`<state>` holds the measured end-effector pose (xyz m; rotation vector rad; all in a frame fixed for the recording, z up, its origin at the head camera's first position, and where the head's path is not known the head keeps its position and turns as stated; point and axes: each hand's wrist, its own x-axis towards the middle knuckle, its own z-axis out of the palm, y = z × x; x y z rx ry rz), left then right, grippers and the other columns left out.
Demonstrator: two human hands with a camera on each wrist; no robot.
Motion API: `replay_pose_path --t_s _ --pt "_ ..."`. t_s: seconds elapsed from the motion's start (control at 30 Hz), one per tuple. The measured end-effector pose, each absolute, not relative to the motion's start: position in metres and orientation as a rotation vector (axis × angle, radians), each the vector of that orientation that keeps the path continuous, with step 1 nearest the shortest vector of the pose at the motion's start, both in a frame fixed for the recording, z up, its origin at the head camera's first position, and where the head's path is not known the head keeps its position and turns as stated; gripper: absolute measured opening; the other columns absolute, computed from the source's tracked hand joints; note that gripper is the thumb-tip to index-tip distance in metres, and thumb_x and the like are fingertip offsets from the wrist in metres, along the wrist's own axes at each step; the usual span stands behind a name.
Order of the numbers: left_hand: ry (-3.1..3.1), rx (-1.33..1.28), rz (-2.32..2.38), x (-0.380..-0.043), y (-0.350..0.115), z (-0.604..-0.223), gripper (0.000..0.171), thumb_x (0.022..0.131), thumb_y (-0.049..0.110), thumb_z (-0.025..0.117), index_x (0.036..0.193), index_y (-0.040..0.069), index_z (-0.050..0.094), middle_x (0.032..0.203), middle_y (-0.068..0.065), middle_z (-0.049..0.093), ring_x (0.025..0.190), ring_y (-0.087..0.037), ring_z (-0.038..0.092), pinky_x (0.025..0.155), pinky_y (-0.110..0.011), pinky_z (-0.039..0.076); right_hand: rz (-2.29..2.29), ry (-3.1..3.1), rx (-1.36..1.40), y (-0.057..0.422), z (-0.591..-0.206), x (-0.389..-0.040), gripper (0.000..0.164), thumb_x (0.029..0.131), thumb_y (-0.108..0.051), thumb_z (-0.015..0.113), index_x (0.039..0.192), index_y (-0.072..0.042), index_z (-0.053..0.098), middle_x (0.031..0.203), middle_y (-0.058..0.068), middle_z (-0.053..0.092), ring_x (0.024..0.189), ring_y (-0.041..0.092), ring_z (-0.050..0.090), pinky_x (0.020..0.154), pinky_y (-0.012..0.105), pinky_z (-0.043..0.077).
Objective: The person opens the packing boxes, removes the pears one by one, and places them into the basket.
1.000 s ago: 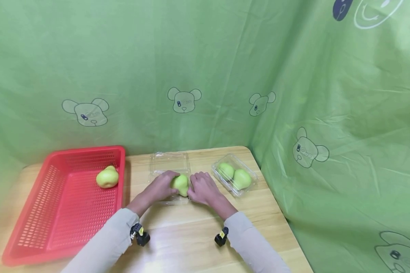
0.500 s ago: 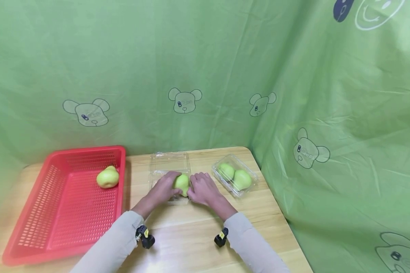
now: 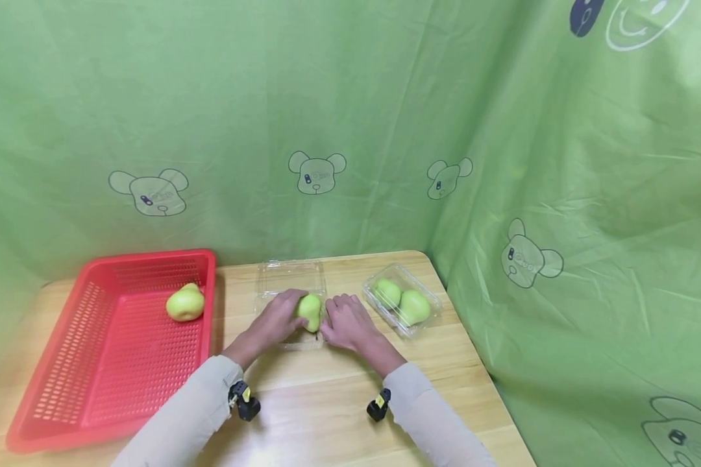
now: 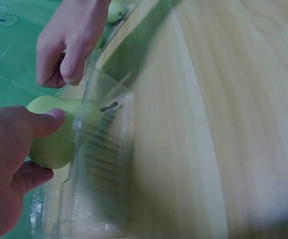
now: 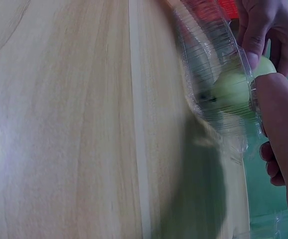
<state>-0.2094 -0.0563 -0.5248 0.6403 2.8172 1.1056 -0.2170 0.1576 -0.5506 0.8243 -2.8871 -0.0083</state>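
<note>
Between the fingers and thumb of my left hand point(image 3: 279, 319) is a green pear point(image 3: 309, 312), its dark stem pointing toward me. The pear sits low inside a clear plastic clamshell box point(image 4: 106, 194), seen through the ribbed front wall in both wrist views. The box's lid point(image 3: 291, 275) lies folded back toward the curtain. My right hand point(image 3: 348, 322) grips the right rim of the box with curled fingers, close beside the pear. Its grip is partly hidden behind the wrist in the right wrist view.
A red perforated basket point(image 3: 102, 347) stands on the left with one yellow-green pear point(image 3: 185, 303) in it. To the right, a closed clear box point(image 3: 402, 298) holds two pears. A green curtain point(image 3: 350, 220) hangs behind the wooden table point(image 3: 321, 408).
My left hand shifts slightly right with the pear, then a little back and away from me, the pear tilting slightly. The right hand stays at the box's rim.
</note>
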Motion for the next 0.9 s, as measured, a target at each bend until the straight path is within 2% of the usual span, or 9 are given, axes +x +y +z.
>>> replay_pose_path --t_s 0.2,0.5,0.67,0.9 --pt "2.834 0.694 1.073 -0.211 -0.062 -0.515 0.063 0.086 0.008 0.081 0.141 -0.005 0.055 0.138 -0.024 0.064 0.123 -0.038 0.065 0.108 -0.048 0.058 -0.015 -2.884 0.814 0.158 -0.55 -0.217 0.026 0.095 -0.037 0.058 0.094 -0.012 0.061 0.082 0.0 0.057 0.079 0.018 0.052 0.079 0.032 0.048" --pt "2.861 0.731 0.997 -0.213 -0.07 -0.501 0.063 0.087 0.008 0.08 0.143 -0.005 0.054 0.136 -0.025 0.065 0.12 -0.039 0.065 0.103 -0.047 0.06 -0.011 -2.839 0.83 0.158 -0.552 -0.216 0.022 0.091 -0.034 0.057 0.087 -0.013 0.058 0.077 -0.001 0.052 0.073 0.017 0.048 0.074 0.03 0.045" --pt "2.883 0.707 0.995 -0.214 -0.076 -0.492 0.064 0.088 0.01 0.081 0.143 -0.005 0.053 0.134 -0.023 0.064 0.119 -0.039 0.064 0.101 -0.048 0.061 -0.016 -2.848 0.824 0.157 -0.552 -0.216 0.023 0.091 -0.036 0.055 0.088 -0.013 0.058 0.078 -0.001 0.052 0.075 0.017 0.048 0.074 0.03 0.045" --pt "2.93 0.708 1.029 -0.218 -0.086 -0.478 0.064 0.084 0.013 0.085 0.139 -0.005 0.057 0.124 -0.022 0.066 0.11 -0.035 0.063 0.094 -0.047 0.062 -0.006 -2.879 0.806 0.157 -0.551 -0.216 0.024 0.093 -0.036 0.058 0.089 -0.013 0.058 0.079 -0.001 0.053 0.076 0.017 0.048 0.076 0.031 0.046"
